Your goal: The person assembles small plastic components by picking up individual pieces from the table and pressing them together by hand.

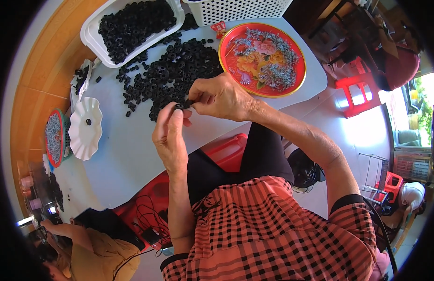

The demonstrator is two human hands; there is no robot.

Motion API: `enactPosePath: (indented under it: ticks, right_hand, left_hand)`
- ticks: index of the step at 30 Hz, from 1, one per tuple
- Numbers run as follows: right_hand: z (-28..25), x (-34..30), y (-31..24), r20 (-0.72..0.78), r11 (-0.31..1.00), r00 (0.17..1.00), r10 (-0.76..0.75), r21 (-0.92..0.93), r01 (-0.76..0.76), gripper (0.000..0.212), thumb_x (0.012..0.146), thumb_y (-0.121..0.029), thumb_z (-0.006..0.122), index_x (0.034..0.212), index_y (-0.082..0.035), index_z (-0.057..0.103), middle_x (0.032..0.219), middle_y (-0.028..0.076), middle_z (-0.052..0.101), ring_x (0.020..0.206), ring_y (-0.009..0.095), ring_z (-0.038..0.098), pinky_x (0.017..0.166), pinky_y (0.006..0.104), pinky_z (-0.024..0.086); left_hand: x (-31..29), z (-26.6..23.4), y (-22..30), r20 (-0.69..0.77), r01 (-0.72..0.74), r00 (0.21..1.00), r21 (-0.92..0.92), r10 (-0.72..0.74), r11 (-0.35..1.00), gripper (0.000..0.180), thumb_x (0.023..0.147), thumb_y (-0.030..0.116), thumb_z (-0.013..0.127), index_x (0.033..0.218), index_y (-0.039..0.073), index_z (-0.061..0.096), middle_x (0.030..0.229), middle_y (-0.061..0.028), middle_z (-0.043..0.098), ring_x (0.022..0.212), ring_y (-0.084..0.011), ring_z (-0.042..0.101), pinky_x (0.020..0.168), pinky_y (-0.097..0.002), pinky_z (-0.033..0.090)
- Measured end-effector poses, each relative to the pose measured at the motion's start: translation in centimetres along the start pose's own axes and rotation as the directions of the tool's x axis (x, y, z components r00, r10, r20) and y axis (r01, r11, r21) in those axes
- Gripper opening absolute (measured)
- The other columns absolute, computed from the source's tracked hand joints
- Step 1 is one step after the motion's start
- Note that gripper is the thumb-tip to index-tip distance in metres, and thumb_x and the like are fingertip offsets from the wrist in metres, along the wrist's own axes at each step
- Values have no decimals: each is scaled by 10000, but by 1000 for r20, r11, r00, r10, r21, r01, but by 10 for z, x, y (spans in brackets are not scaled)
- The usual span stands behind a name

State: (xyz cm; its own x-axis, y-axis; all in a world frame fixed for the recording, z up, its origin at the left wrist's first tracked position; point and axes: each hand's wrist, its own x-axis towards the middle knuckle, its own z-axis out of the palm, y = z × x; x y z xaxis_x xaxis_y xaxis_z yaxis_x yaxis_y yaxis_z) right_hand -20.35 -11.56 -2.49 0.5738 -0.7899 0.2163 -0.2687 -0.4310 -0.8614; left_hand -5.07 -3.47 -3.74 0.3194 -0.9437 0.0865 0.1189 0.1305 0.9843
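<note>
Close together over the near edge of a pile of small black plastic pieces (189, 61), my two hands almost touch at the fingertips. Thumb and fingers of my left hand (172, 143) pinch one small black plastic piece (178, 107). My right hand (226, 99) is closed in a pinch right beside it; its fingers hide what they hold. Right of the pile lies a round red tray (301, 72) with a flower print, and small silvery metal pieces are scattered over it. A white scalloped dish (79, 140) to the left bears a single black piece (88, 122).
A white tub (91, 40) full of black pieces stands at the back, beside a white perforated basket (240, 11). A round basket of silvery pieces (53, 136) sits at the far left. Another person (95, 248) is at lower left. Red stools (355, 89) stand on the right.
</note>
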Motion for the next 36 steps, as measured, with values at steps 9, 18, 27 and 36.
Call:
enactPosePath:
  ticks: [9, 18, 27, 36]
  right_hand:
    - [-3, -6, 6, 164, 938, 983, 80, 321, -129, 196, 812, -61, 681, 993, 10, 663, 855, 64, 690, 817, 110, 657, 756, 264, 543]
    - [-2, -4, 10, 237, 822, 965, 116, 522, -227, 181, 889, -50, 655, 1055, 24, 662, 912, 46, 676, 835, 99, 627, 787, 251, 525]
    - [-6, -1, -10, 154, 829, 983, 104, 533, -171, 159, 881, -49, 659, 1022, 24, 665, 899, 37, 673, 835, 84, 617, 773, 253, 527]
    - [-12, -1, -9, 184, 906, 982, 40, 409, -113, 159, 898, -60, 635, 1030, 26, 658, 874, 60, 682, 771, 103, 656, 731, 255, 547]
  left_hand:
    - [-2, -3, -11, 106, 49, 993, 33, -52, 998, 247, 935, 182, 583, 1067, -20, 633, 825, -27, 608, 716, -102, 521, 658, -247, 425]
    - [-9, 3, -12, 87, 20, 996, -201, -2, 979, 260, 946, 178, 558, 1091, -29, 621, 848, -68, 648, 731, -128, 551, 693, -259, 450]
    - [-6, -2, -5, 128, -34, 991, -2, 34, 999, 271, 957, 199, 538, 1071, -34, 618, 855, -70, 664, 724, -120, 556, 684, -252, 451]
    - [-6, -3, 1, 158, -24, 987, 95, 9, 995, 254, 952, 172, 531, 1079, -29, 619, 835, -56, 655, 707, -98, 537, 655, -236, 435]
